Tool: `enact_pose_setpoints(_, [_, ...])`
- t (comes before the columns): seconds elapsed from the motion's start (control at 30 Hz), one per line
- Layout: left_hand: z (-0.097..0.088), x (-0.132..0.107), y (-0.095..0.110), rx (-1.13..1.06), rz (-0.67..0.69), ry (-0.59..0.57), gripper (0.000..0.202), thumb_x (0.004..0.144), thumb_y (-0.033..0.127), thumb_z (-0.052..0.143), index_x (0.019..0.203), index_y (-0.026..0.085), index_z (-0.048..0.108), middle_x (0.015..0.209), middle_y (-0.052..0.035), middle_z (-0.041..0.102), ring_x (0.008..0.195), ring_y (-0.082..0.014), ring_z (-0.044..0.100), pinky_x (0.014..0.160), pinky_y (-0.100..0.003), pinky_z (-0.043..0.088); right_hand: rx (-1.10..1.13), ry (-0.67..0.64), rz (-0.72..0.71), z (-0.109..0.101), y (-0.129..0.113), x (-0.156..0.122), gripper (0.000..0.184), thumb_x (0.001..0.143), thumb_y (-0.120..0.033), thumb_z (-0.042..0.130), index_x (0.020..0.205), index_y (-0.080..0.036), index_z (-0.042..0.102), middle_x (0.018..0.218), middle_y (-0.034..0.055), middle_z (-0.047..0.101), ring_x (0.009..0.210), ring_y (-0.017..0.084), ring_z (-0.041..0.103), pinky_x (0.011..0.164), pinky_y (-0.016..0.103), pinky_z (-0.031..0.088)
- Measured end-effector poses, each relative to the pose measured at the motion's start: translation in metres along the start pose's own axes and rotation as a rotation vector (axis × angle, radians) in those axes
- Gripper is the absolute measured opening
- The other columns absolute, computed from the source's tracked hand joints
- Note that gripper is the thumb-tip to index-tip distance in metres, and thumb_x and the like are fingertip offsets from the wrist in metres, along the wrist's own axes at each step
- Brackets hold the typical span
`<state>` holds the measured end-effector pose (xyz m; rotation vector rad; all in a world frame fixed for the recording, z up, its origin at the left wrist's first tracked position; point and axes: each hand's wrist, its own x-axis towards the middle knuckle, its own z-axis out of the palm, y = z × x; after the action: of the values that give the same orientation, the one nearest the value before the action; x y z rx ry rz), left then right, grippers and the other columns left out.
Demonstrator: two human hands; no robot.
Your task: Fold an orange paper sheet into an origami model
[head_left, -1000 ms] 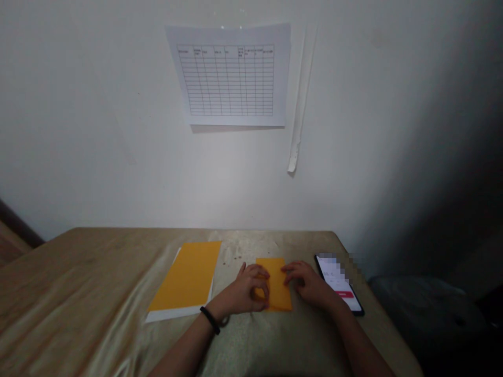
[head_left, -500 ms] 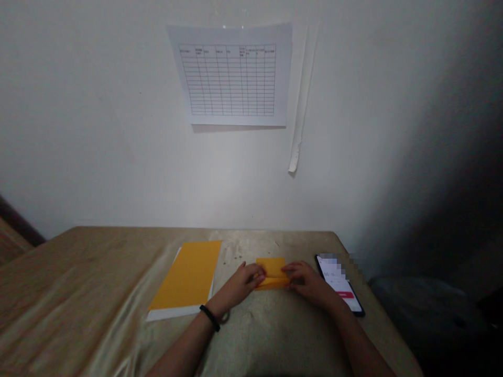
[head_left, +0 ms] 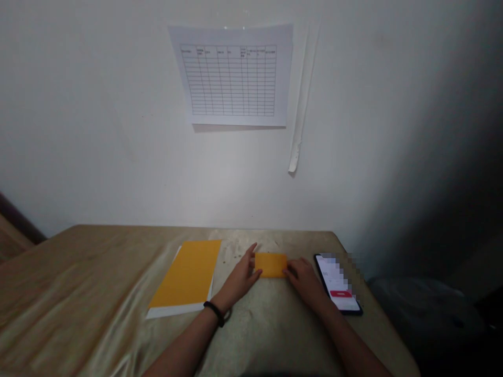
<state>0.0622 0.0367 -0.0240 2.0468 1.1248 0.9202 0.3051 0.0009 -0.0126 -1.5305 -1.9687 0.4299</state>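
- The right hand's grip (head_left: pixel 306 279) pinches the folded orange paper (head_left: pixel 270 265) at its right edge; the left hand (head_left: pixel 241 275) touches its left side, pinching or not I cannot tell.
- This paper, on the worktop (head_left: pixel 255 330), is now shorter: one more fold is laid over.
- The wall chart's (head_left: pixel 236 78) writing is too small to read.

A tan, slightly shiny cloth (head_left: pixel 98 293) covers the table (head_left: pixel 267 324), gathering into long folds on the left side. A white sheet (head_left: pixel 173 312) lies left of the middle, with a large yellow sheet (head_left: pixel 186 275) over most of it. A small yellow paper (head_left: pixel 271 265) lies flat near the centre. Toward the right edge rests a phone (head_left: pixel 330 277), its screen up and lit.
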Motion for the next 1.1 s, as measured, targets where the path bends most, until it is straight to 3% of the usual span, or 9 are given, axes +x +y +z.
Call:
enact_pose_setpoints(0.07, [0.0013, 0.0000, -0.0016, 0.041, 0.050, 0.019, 0.075, 0.088, 0.018, 0.059, 0.152, 0.028, 0.021, 0.135, -0.0096, 0.050, 0.102, -0.0186, 0.060, 0.100, -0.041, 0.049, 0.015, 0.041, 0.023, 0.0014, -0.0035, -0.0011, 0.036, 0.089, -0.024, 0.056, 0.125, -0.023, 0.058, 0.114, 0.0074, 0.070, 0.113, 0.027, 0.061, 0.112, 0.047, 0.031])
enact_pose_setpoints(0.13, [0.0014, 0.0001, -0.0011, 0.084, 0.096, 0.037, 0.064, 0.088, 0.016, 0.058, 0.146, 0.029, 0.035, 0.135, -0.0077, 0.047, 0.111, -0.0196, 0.057, 0.105, -0.041, 0.046, 0.029, 0.061, 0.054, 0.0015, -0.0066, -0.0019, 0.052, 0.088, -0.023, 0.057, 0.138, -0.024, 0.046, 0.115, 0.0069, 0.070, 0.116, 0.028, 0.060, 0.112, 0.049, 0.030])
enact_pose_setpoints(0.3, [0.0021, 0.0006, -0.0003, 0.190, 0.097, 0.032, 0.020, 0.096, 0.024, 0.052, 0.110, 0.023, 0.065, 0.132, -0.0086, 0.044, 0.110, -0.0200, 0.057, 0.103, -0.040, 0.049, 0.005, 0.051, 0.044, 0.0008, -0.0079, -0.0018, 0.051, 0.087, -0.020, 0.056, 0.137, -0.021, 0.047, 0.109, 0.0071, 0.072, 0.115, 0.028, 0.061, 0.115, 0.051, 0.025])
enact_pose_setpoints(0.43, [0.0028, -0.0004, 0.0001, 0.237, 0.104, 0.017, 0.020, 0.097, 0.028, 0.052, 0.102, 0.021, 0.069, 0.131, -0.0092, 0.049, 0.114, -0.0217, 0.057, 0.105, -0.040, 0.048, -0.048, 0.027, -0.006, 0.0007, -0.0055, -0.0022, 0.024, 0.091, -0.021, 0.054, 0.111, -0.023, 0.066, 0.114, 0.0069, 0.072, 0.112, 0.025, 0.063, 0.116, 0.051, 0.022])
enact_pose_setpoints(0.53, [0.0031, -0.0011, 0.0013, 0.299, 0.110, 0.018, 0.019, 0.096, 0.027, 0.053, 0.101, 0.022, 0.071, 0.128, -0.0100, 0.056, 0.120, -0.0245, 0.055, 0.106, -0.042, 0.046, -0.086, 0.016, -0.031, -0.0003, -0.0061, -0.0032, 0.020, 0.093, -0.021, 0.053, 0.100, -0.023, 0.071, 0.107, 0.0044, 0.073, 0.108, 0.022, 0.064, 0.116, 0.050, 0.021])
enact_pose_setpoints(0.83, [0.0022, -0.0025, 0.0037, 0.420, 0.126, 0.017, 0.025, 0.097, 0.029, 0.054, 0.110, 0.025, 0.075, 0.127, -0.0109, 0.063, 0.119, -0.0251, 0.058, 0.105, -0.042, 0.047, -0.120, 0.021, -0.023, 0.0001, -0.0059, -0.0041, 0.021, 0.092, -0.020, 0.057, 0.091, -0.026, 0.077, 0.109, 0.0042, 0.071, 0.108, 0.021, 0.062, 0.116, 0.051, 0.021])
enact_pose_setpoints(0.97, [0.0013, -0.0030, 0.0044, 0.446, 0.138, 0.011, 0.026, 0.097, 0.028, 0.053, 0.110, 0.024, 0.075, 0.128, -0.0113, 0.063, 0.119, -0.0245, 0.058, 0.105, -0.041, 0.047, -0.101, 0.013, -0.024, 0.0022, -0.0064, -0.0040, 0.020, 0.090, -0.019, 0.058, 0.096, -0.025, 0.075, 0.123, 0.0059, 0.069, 0.119, 0.023, 0.059, 0.118, 0.054, 0.017])
enact_pose_setpoints(1.1, [0.0035, -0.0019, 0.0006, 0.463, 0.157, 0.018, 0.026, 0.097, 0.027, 0.052, 0.111, 0.024, 0.074, 0.130, -0.0108, 0.063, 0.121, -0.0247, 0.057, 0.106, -0.043, 0.046, -0.097, 0.009, -0.049, 0.0020, -0.0078, -0.0039, 0.021, 0.091, -0.017, 0.056, 0.100, -0.023, 0.074, 0.120, 0.0063, 0.071, 0.116, 0.022, 0.061, 0.119, 0.053, 0.015])
